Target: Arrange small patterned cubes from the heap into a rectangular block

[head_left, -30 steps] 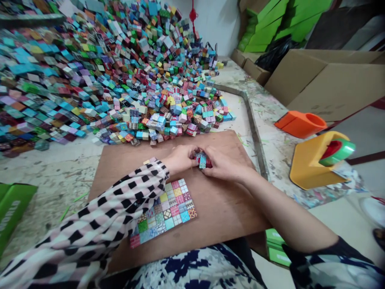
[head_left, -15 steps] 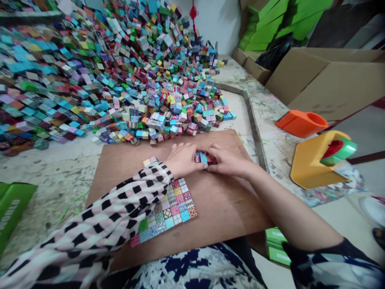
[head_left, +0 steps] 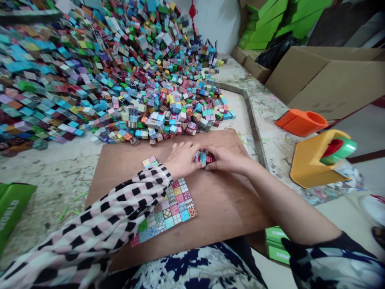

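Near the far part of a brown board (head_left: 222,200), my left hand (head_left: 185,157) and my right hand (head_left: 227,159) meet around a small group of patterned cubes (head_left: 203,157), red, blue and dark. Both hands are closed, thumbs and fingers pressing the cubes from either side. Part of the group is hidden by the fingers. Below my left wrist lies a flat block of patterned cubes (head_left: 174,206) set in rows, partly covered by the checked sleeve. A few pale cubes (head_left: 150,161) sit just beyond that sleeve.
A big heap of loose cubes (head_left: 135,80) fills the back and left. To the right stand a yellow tape dispenser (head_left: 309,160), an orange holder (head_left: 300,122) and a cardboard box (head_left: 327,80). A green box (head_left: 15,208) is at the left edge.
The cubes between my hands look slightly turned, with more of their tops showing. My right fingertips have shifted a little; the rest is nearly still.
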{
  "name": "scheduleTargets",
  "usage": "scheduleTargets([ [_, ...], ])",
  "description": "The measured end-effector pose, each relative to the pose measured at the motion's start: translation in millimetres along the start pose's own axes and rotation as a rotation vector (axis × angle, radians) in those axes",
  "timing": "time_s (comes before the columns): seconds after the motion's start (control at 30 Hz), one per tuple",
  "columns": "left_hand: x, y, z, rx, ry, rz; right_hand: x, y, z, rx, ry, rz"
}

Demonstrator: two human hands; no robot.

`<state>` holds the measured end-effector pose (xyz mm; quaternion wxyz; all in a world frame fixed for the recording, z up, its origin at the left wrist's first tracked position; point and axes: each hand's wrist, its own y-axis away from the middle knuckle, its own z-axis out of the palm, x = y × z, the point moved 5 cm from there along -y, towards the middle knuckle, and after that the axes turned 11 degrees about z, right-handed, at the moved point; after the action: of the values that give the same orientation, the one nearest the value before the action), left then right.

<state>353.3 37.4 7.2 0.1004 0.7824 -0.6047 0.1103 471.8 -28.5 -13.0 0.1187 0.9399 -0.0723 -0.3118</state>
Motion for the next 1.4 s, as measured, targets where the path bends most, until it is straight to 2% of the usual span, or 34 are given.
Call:
scheduleTargets([
  [0.33,2,5,3.9,-0.015,-0.169,0.180,-3,1,0,-0.014,0.094,-0.006],
  [0.57,5,6,4.6,0.002,-0.261,0.220,4,11,-5,0.056,0.194,0.097],
  [0.73,3,6,7.0,0.016,-0.243,0.221,1,23,-6,0.100,0.188,0.068],
  [1.0,1,6,11.5,-0.007,-0.181,0.244,4,21,-2,0.145,0.172,-0.021],
  [1.17,0,6,13.0,0.003,-0.156,0.233,1,26,4,0.167,0.100,-0.023],
  [1.4,-2,5,10.2,0.061,0.020,0.187,-6,35,14,0.230,-0.005,-0.019],
])
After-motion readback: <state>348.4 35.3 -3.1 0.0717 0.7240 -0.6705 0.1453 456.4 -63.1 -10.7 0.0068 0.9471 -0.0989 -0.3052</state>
